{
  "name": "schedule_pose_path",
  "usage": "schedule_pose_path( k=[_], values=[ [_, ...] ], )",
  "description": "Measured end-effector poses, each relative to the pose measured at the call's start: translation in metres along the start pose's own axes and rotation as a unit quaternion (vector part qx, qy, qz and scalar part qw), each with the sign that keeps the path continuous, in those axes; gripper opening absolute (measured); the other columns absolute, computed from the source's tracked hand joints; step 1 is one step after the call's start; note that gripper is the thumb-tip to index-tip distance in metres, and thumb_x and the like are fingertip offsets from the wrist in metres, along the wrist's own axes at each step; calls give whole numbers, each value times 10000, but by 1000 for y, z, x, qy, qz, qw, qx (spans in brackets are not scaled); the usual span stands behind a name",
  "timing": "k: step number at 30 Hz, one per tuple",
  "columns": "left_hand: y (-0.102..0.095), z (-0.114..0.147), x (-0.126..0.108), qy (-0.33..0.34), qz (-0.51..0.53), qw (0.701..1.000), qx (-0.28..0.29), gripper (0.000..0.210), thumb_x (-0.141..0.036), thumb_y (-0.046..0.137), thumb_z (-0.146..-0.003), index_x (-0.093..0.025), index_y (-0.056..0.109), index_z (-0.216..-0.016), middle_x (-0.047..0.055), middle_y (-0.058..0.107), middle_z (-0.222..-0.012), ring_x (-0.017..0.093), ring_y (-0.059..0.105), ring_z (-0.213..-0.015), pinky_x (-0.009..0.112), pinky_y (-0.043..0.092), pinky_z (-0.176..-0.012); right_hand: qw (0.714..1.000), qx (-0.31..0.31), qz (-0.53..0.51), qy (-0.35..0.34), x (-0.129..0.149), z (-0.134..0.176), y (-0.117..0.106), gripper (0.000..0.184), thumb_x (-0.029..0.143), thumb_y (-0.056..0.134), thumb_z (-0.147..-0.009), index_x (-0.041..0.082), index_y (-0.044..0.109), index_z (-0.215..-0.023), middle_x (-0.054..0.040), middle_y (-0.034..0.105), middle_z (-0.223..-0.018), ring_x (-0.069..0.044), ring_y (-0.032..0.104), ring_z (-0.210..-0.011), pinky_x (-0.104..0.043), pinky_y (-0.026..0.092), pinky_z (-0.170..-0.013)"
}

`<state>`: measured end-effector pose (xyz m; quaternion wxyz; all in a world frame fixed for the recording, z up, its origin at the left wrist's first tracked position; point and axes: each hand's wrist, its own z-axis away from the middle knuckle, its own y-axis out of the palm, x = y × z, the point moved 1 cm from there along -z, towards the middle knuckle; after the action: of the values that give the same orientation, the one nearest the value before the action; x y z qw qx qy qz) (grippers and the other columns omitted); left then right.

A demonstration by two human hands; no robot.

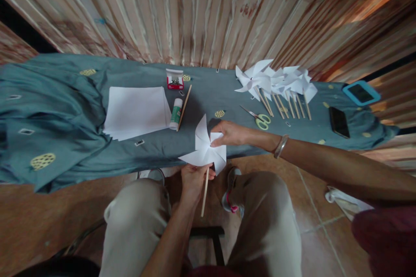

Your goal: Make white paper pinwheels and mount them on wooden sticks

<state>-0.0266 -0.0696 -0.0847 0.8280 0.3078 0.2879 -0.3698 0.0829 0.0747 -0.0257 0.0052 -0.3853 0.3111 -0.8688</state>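
Observation:
A white paper pinwheel (pixel 203 145) on a thin wooden stick (pixel 205 194) is held between my hands at the table's front edge. My left hand (pixel 193 179) grips it from below, its fingers around the top of the stick and partly behind the paper. My right hand (pixel 229 133) pinches the paper near the pinwheel's centre, thumb in front; the rest of those fingers are partly hidden by the blade. The stick's lower end points down past the table edge.
Finished-looking pinwheels (pixel 256 75) lie heaped at the back right, near green-handled scissors (pixel 261 121). Left are white paper sheets (pixel 136 110), a glue stick (pixel 176 113), a loose stick (pixel 184 108) and a red pin box (pixel 175 85). Far right: a phone (pixel 339 122), a blue-framed device (pixel 361 92).

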Motion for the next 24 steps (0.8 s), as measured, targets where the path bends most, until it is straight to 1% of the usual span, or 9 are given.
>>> schedule_pose_path(
  k=[5,10,13,19,24],
  values=[
    [-1,0,3,-21,22,999,18,201,-263,771,-415,-98,681,-488,53,612,-397,119,547,-340,207,455,-369,1000,5,-17,-8,-2,-1,1,168,287,689,-687,133,629,-660,37,539,-610,-102,464,-582,-211,349,-538],
    [-1,0,4,-34,42,998,31,231,-286,788,-421,-102,689,-519,48,628,-421,119,567,-374,205,466,-397,999,-11,51,14,5,-1,0,132,233,689,-687,136,619,-632,38,531,-602,-99,453,-585,-204,325,-520],
    [-1,0,4,-51,51,996,46,262,-302,805,-418,-99,690,-537,52,642,-449,124,592,-409,209,484,-429,996,-14,80,24,7,-2,-1,101,217,690,-685,132,642,-660,38,548,-615,-102,466,-600,-206,328,-535],
    [1,0,6,-71,59,992,82,354,-361,849,-396,-100,672,-558,55,659,-512,143,616,-450,248,510,-468,996,21,78,31,12,-7,-6,105,210,698,-681,127,640,-656,46,533,-587,-95,448,-569,-205,332,-517],
    [1,-2,7,-47,56,993,88,355,-376,847,-430,-113,666,-586,25,643,-502,131,573,-405,252,478,-431,993,43,87,65,21,-8,-10,106,212,692,-694,130,634,-661,40,542,-581,-97,447,-563,-207,337,-510]
  ],
)
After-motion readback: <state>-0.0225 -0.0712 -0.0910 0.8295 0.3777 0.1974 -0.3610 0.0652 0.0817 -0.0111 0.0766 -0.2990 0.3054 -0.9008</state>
